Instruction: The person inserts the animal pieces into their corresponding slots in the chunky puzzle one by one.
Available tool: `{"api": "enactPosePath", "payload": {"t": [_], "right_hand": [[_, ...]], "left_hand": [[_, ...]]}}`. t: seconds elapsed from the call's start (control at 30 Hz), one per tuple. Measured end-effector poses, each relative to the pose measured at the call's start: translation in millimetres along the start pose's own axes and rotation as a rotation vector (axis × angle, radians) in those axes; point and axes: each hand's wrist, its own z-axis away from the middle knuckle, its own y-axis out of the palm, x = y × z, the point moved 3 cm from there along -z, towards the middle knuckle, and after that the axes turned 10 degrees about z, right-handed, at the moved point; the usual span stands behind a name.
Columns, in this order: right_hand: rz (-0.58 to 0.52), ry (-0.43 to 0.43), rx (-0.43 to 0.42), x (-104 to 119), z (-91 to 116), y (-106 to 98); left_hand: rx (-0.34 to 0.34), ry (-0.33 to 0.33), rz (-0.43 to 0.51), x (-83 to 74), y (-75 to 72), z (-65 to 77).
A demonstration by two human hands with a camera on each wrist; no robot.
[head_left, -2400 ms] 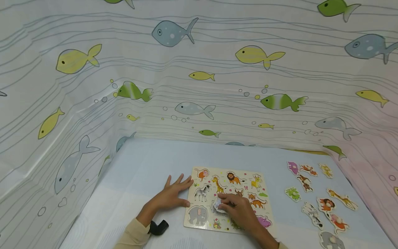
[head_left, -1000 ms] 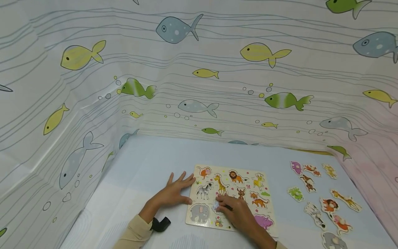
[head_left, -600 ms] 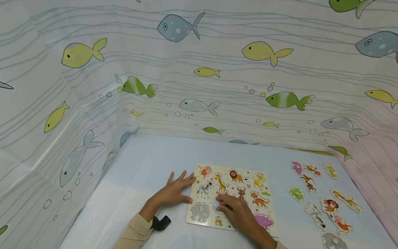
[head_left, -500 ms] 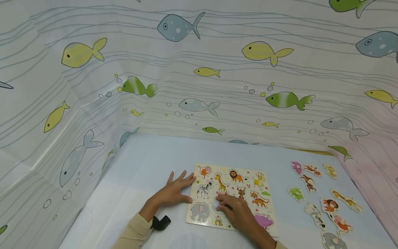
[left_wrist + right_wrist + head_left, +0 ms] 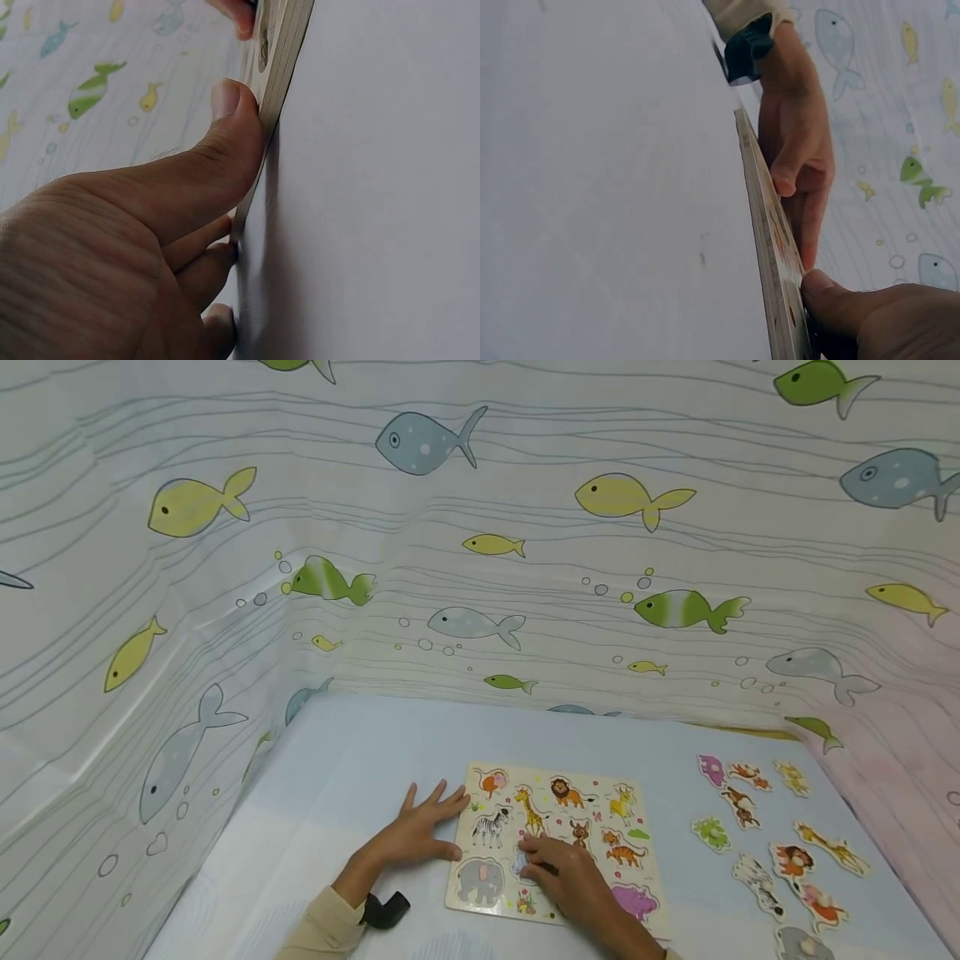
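In the head view, my right hand (image 5: 573, 877) is over the wooden animal puzzle board (image 5: 521, 774). Its thumb and index finger pinch a small bluish-grey animal puzzle piece (image 5: 521, 862) low on the board, between the elephant and the kangaroo pictures. The fingers cover much of the piece, so which animal it is cannot be told. My left hand (image 5: 411, 837) lies at the board's left side with fingers spread. Its thumb (image 5: 236, 112) touches the board's edge in the left wrist view. The right thumb (image 5: 821, 289) shows at the board's face in the right wrist view.
Several loose animal pieces lie right of the board, among them a giraffe piece (image 5: 832, 847), a zebra piece (image 5: 760, 885), a green piece (image 5: 710, 833) and an elephant piece (image 5: 802, 945). Fish-patterned sheeting (image 5: 465, 585) rises round the pale table. A black device (image 5: 385, 910) sits at the left wrist.
The right hand has brought the bluish piece down from a tilted position over the board to a flatter one against it. The left hand stays at the edge; the head view shifts slightly.
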Motion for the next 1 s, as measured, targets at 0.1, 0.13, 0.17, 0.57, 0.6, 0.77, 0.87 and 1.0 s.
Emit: {"api": "enactPosePath", "payload": {"t": [0.1, 0.13, 0.17, 0.57, 0.6, 0.77, 0.87, 1.0], "right_hand": [[0.025, 0.031, 0.028, 0, 1, 0], [0.033, 0.038, 0.036, 0, 1, 0], [0.043, 0.045, 0.042, 1, 2, 0], [0.03, 0.032, 0.07, 9, -4, 7], [0.03, 0.031, 0.063, 9, -4, 7], [-0.066, 0.055, -0.006, 6, -4, 2], [-0.188, 0.132, -0.036, 3, -4, -5], [-0.286, 0.209, -0.04, -2, -5, -17]], "left_hand": [[0.003, 0.013, 0.001, -1.6, -0.9, -2.4], [0.006, 0.015, 0.002, -1.6, -1.0, -2.7], [0.009, 0.018, 0.004, -1.6, -1.3, -2.6], [-0.015, 0.004, 0.017, 6.6, -9.0, 5.8], [-0.017, 0.006, 0.024, 6.9, -8.8, 5.3], [-0.012, -0.001, 0.048, 8.8, -4.1, 3.5], [-0.005, 0.0, 0.05, 9.1, -0.6, 1.8], [-0.015, 0.011, 0.054, 7.5, 0.8, -1.8]]}}
